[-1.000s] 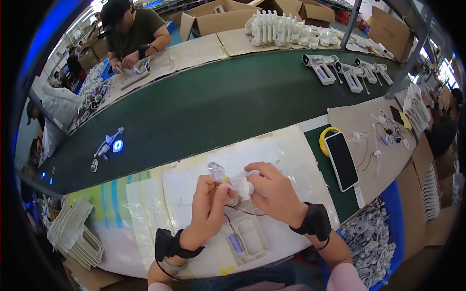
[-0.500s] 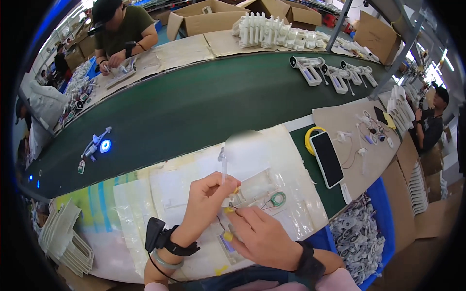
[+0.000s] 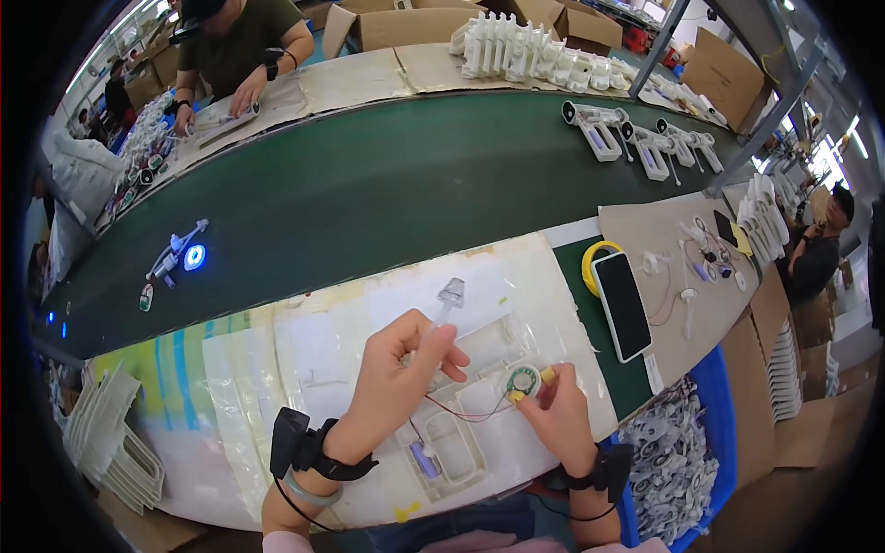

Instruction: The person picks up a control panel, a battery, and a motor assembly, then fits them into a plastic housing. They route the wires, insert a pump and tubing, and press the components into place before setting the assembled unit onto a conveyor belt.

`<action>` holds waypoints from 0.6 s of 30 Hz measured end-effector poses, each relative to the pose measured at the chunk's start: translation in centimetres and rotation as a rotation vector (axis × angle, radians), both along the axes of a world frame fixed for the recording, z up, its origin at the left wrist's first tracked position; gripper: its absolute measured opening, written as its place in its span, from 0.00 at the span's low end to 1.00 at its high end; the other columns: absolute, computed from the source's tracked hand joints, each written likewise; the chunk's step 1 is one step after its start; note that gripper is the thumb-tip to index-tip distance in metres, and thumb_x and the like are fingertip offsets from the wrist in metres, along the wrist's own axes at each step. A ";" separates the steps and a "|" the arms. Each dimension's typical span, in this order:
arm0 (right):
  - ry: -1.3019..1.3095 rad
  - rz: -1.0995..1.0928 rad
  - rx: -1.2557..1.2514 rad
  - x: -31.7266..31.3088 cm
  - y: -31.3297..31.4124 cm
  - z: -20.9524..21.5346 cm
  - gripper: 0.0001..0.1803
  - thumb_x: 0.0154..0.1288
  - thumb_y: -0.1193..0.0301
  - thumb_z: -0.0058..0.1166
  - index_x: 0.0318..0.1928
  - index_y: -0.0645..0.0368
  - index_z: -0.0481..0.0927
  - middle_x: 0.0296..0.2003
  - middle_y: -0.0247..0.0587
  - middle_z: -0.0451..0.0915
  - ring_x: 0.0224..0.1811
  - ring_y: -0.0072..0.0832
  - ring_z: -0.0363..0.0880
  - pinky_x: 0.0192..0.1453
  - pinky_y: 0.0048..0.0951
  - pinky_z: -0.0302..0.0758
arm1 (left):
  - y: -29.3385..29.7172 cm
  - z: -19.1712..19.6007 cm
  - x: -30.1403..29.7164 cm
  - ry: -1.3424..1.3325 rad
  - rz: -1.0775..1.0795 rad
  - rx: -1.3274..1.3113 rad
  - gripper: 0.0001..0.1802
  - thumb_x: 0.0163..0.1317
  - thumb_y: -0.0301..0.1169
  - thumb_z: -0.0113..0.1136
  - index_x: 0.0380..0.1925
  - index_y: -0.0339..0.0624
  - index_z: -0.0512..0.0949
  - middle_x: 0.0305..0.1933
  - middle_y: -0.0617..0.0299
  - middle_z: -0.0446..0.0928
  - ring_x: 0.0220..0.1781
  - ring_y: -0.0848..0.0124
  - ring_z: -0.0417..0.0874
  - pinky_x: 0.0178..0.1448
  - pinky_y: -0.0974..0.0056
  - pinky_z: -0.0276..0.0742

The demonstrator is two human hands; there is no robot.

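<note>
Left hand (image 3: 398, 369) pinches a clear plastic stem (image 3: 446, 301), long axis pointing up and away from it, capped end farthest. Right hand (image 3: 556, 417) pinches a small round speaker (image 3: 523, 381); thin red wires (image 3: 461, 412) run between the hands. White moulded tray (image 3: 449, 447) sits just below them.

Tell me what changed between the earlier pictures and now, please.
The hands have separated: the left hand lifted a clear stick-shaped part, while the right hand moved right, pinching a small round speaker in its fingers; thin wires stretch between. The phone stayed put.
</note>
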State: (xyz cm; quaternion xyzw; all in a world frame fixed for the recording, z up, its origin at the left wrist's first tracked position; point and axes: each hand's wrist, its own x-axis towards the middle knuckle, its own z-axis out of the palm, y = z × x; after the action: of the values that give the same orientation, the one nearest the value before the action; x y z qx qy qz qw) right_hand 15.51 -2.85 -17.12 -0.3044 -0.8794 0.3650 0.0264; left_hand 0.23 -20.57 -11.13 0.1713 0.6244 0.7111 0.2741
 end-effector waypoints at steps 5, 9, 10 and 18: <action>0.531 -0.205 -0.495 0.7 0.1 0.3 0.18 0.61 0.85 0.59 0.51 0.68 0.71 0.36 0.41 0.81 0.34 0.20 0.80 0.32 0.24 0.84 | 1.4 1.2 0.7 0.142 -0.066 -0.135 0.12 0.72 0.31 0.54 0.30 0.37 0.70 0.31 0.55 0.84 0.32 0.72 0.86 0.40 0.68 0.77; 0.608 -0.197 -0.348 -0.3 1.2 2.6 0.17 0.62 0.86 0.58 0.51 0.69 0.74 0.38 0.42 0.81 0.36 0.21 0.81 0.36 0.26 0.87 | 2.5 0.9 0.7 0.199 -0.146 -0.129 0.12 0.70 0.32 0.57 0.34 0.33 0.72 0.28 0.55 0.84 0.32 0.72 0.87 0.38 0.67 0.79; 0.623 -0.181 -0.268 -0.7 1.3 3.0 0.15 0.62 0.86 0.58 0.50 0.69 0.76 0.39 0.42 0.81 0.36 0.22 0.81 0.36 0.26 0.87 | 2.7 0.9 0.5 0.292 -0.217 -0.143 0.11 0.71 0.32 0.56 0.36 0.32 0.74 0.30 0.56 0.85 0.35 0.73 0.87 0.39 0.66 0.80; 0.631 0.038 0.117 -2.3 3.2 2.4 0.11 0.59 0.87 0.60 0.43 0.69 0.80 0.34 0.41 0.81 0.33 0.23 0.81 0.33 0.22 0.81 | 5.7 -1.3 -0.5 0.563 -0.339 -0.439 0.11 0.66 0.32 0.57 0.28 0.36 0.79 0.27 0.57 0.82 0.28 0.58 0.82 0.40 0.55 0.75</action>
State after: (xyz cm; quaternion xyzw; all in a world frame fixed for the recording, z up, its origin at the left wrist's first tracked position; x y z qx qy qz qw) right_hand 13.22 0.30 -14.76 -0.1577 -0.8530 0.3904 0.3084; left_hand -0.32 -14.85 -12.39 0.3975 0.7754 0.4304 0.2356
